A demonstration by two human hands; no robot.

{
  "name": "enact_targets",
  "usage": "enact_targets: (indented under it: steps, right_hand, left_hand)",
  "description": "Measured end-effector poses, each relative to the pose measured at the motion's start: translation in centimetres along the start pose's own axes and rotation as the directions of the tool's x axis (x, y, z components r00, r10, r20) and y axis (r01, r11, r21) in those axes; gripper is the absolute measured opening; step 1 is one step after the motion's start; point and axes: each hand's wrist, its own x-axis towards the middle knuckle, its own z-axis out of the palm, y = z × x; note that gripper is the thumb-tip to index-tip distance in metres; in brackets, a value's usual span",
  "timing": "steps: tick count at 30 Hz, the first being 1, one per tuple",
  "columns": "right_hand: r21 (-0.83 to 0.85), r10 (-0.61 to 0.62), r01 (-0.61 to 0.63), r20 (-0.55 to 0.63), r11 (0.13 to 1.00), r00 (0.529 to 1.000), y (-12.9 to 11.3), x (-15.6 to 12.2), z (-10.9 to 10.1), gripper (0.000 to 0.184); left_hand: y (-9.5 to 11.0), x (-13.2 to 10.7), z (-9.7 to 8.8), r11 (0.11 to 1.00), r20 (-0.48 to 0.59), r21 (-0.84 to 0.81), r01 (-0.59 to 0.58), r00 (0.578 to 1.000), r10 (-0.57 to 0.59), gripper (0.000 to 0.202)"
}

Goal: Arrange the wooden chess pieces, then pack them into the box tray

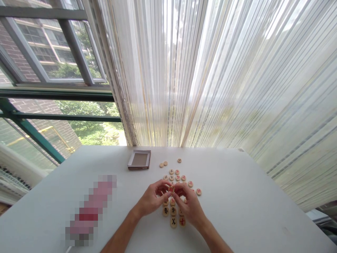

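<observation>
Between the fingertips of my left hand (155,195) and my right hand (189,202) is a round wooden Chinese chess piece (171,189) with a red character. Both hands pinch it just above the table. Around and beneath them lie several more chess pieces in rough rows, some marked black, like this one (173,222), others red, like this one (182,221). Red pieces (198,192) also extend to the right of my right hand. My hands and fingers hide part of the middle of the layout.
On the white table (237,203), two blank-faced pieces (163,164) and one black-marked piece (179,160) lie farther back. A shallow open box (139,159) sits at the back left. A pixelated pinkish object (93,207) lies left. Sheer curtains (210,88) hang behind the table.
</observation>
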Motion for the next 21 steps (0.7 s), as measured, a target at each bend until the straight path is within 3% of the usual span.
enact_targets:
  steps: [10, 21]
  right_hand:
    - [-0.043, -0.043, 0.044, 0.026, 0.998, 0.999, -0.7, 0.0, 0.0, 0.015]
    - [-0.084, -0.08, 0.081, 0.013, 0.993, 0.997, -0.6, -0.1, 0.3, 0.013]
  left_hand:
    - [-1.2, 0.1, 0.4, 0.979, 0.007, -0.201, 0.04, 0.999, -0.04, 0.032]
    - [-0.7, -0.1, 1.1, 0.99, -0.105, -0.137, 0.033, 0.993, -0.048, 0.034]
